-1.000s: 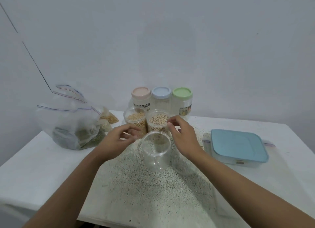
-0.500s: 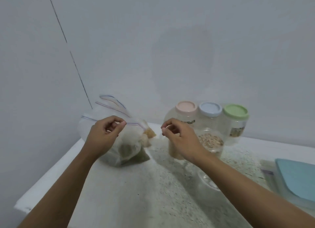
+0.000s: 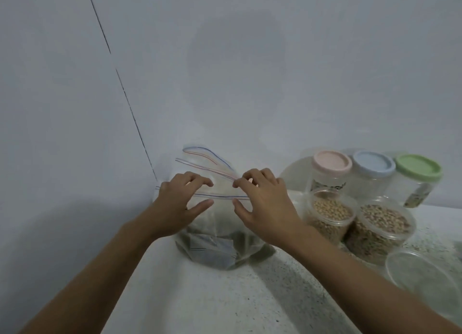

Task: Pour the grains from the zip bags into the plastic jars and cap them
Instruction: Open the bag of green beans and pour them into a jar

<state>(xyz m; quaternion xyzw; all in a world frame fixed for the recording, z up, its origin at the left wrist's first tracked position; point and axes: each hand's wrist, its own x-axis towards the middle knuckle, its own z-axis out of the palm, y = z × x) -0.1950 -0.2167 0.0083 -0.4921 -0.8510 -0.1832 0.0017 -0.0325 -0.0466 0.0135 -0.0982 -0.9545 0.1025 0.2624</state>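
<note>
Head view: left hand point(image 3: 175, 203) and right hand point(image 3: 265, 203), fingers spread, hide the zip bag point(image 3: 220, 248) mouth.

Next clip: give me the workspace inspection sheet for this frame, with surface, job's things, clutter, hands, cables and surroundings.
Surface: white table, speckled with scattered grains.
Job's things: large clear zip bag at the back left, smaller bags inside; two uncapped jars of grains; empty open jar at the right edge; three capped jars behind, with pink lid, blue lid and green lid.
Clutter: loose grains only.
Hands: left hand and right hand both open-fingered at the bag's zip strip; whether they grip it is unclear.
Cables: nothing seen.
Surroundings: plain wall with a thin dark line at the corner.
</note>
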